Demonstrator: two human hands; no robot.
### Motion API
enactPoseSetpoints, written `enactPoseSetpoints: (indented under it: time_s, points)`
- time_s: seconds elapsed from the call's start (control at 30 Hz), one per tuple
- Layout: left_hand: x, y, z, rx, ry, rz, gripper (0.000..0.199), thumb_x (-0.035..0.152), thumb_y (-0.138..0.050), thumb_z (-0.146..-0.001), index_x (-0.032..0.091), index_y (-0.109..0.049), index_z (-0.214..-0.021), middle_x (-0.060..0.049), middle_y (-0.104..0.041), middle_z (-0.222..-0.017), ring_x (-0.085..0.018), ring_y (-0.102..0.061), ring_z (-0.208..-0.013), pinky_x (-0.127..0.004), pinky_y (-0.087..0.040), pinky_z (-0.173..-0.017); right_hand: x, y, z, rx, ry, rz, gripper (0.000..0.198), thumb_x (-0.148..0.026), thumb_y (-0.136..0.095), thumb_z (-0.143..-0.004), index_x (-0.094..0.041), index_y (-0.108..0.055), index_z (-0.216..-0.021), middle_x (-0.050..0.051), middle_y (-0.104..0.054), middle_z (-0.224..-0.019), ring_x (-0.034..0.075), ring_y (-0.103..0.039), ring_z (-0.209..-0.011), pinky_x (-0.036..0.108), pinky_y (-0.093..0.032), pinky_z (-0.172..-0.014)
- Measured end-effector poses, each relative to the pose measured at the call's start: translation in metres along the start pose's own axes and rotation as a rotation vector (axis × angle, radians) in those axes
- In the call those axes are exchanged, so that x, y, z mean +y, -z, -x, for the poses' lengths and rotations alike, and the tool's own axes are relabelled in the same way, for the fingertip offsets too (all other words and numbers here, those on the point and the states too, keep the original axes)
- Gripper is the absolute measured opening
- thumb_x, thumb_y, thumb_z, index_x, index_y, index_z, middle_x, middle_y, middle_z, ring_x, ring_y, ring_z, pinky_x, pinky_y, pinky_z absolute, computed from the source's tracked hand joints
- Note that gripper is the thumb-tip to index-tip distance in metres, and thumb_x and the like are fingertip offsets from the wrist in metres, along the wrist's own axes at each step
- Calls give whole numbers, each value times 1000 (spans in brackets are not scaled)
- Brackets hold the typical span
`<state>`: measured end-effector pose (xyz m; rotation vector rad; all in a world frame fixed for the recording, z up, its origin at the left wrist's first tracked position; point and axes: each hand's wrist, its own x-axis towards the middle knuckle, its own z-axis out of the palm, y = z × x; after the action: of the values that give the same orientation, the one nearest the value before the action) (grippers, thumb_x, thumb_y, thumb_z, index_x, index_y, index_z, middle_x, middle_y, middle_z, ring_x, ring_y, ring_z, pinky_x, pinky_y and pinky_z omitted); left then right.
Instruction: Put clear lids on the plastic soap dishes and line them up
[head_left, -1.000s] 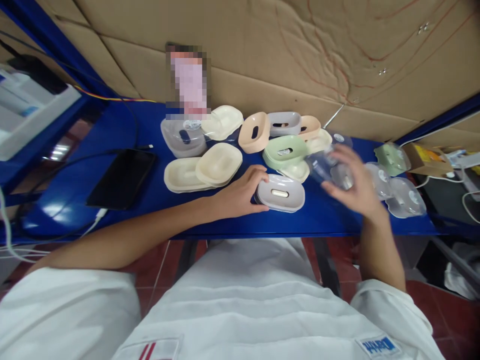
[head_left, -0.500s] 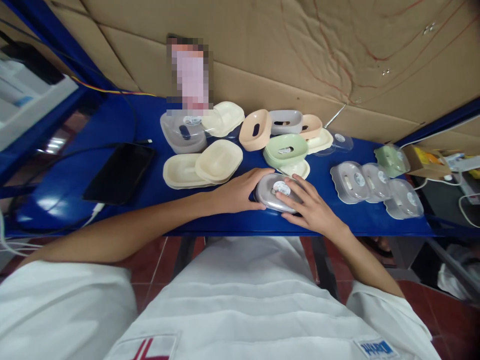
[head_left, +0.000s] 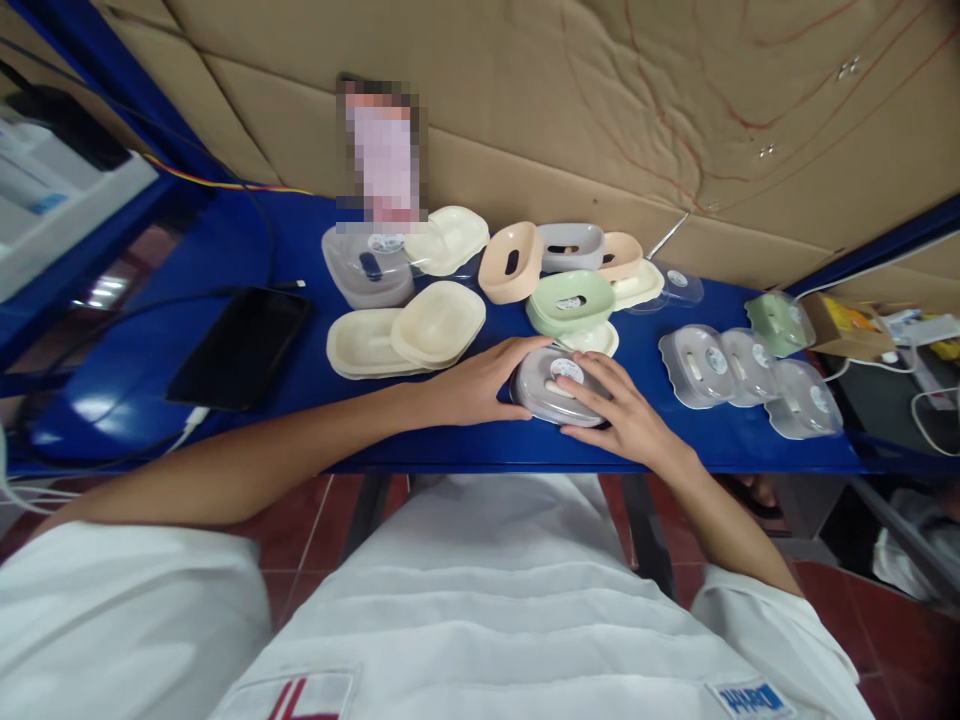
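A grey soap box with a clear lid (head_left: 534, 383) rests near the front edge of the blue table, a round sticker on its top. My left hand (head_left: 484, 382) grips its left end, thumb in front and fingers behind. Over its right side lies my right hand (head_left: 626, 415), fingers curved across the lid and the thumb along the front. Just behind are a green soap dish (head_left: 551, 320) and a small cream tray (head_left: 600, 340). Parts of the box's right side are hidden under my fingers.
Cream trays (head_left: 360, 345) lie left of my hands. Further left is a black phone (head_left: 238, 350) with a cable. Several lidded grey soap boxes (head_left: 696, 365) stand at right. Peach dishes (head_left: 512, 262) and a grey dish (head_left: 551, 240) stand by the cardboard wall (head_left: 487, 110).
My right fingers have shifted a little over the lid, baring more of the sticker. My left hand keeps its hold, and the box stays in nearly the same place.
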<state>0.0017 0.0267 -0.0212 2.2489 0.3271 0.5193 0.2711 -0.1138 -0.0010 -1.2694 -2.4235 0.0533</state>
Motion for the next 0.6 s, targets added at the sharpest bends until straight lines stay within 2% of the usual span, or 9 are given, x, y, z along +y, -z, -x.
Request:
enactPoseSetpoints:
  time_s: [0.1,0.17,0.23,0.33,0.4,0.5,0.6]
  points:
    - [9,-1,1,62,-84,-21,97,44,-82,-92,27,-26,-170,-19,-41,-168,-37,-44,-156,-58,-42,-129,6,15,11,43,-16,38,86,-43,-79,-96,-49,-34,-169,4,-45,-171,40,-47,-154,68,-47,-123]
    - [15,0,2,98,-107,-66,90,40,-75,-97,28,-24,-170,-19,-39,-168,-36,-42,-157,-58,-42,-129,20,37,20,138,-76,116,87,-45,-83,-92,-51,-39,-166,4,-49,-167,41,-51,-151,69,-45,-123]
    - [18,1,3,117,-100,-127,82,36,-70,-100,29,-26,-169,-18,-39,-168,-34,-43,-157,-58,-42,-130,44,65,28,274,-203,242,83,-48,-84,-90,-46,-46,-163,7,-51,-166,40,-51,-151,65,-42,-125]
    - [17,-1,5,107,-78,-210,74,30,-64,-103,27,-30,-168,-18,-40,-167,-33,-45,-156,-55,-42,-130,98,106,32,386,-535,438,71,-49,-79,-95,-24,-57,-158,19,-54,-161,34,-49,-152,48,-37,-128]
    - [14,-3,5,94,-87,-260,70,29,-63,-103,24,-34,-166,-19,-41,-165,-33,-48,-154,-54,-44,-128,138,124,31,306,-746,505,68,-46,-75,-98,-13,-58,-156,24,-60,-152,31,-54,-146,39,-37,-123]
    - [10,-5,5,86,-125,-366,63,28,-62,-103,22,-41,-162,-20,-45,-163,-35,-50,-151,-56,-47,-125,186,135,24,120,-1066,559,64,-46,-73,-100,-11,-61,-152,30,-64,-144,32,-59,-135,39,-40,-109]
    - [9,-4,3,68,-148,-509,59,27,-62,-104,18,-47,-159,-22,-44,-166,-39,-47,-153,-58,-45,-125,210,129,17,29,-1206,559,71,-54,-71,-100,-9,-59,-152,35,-62,-142,33,-61,-130,43,-39,-99]
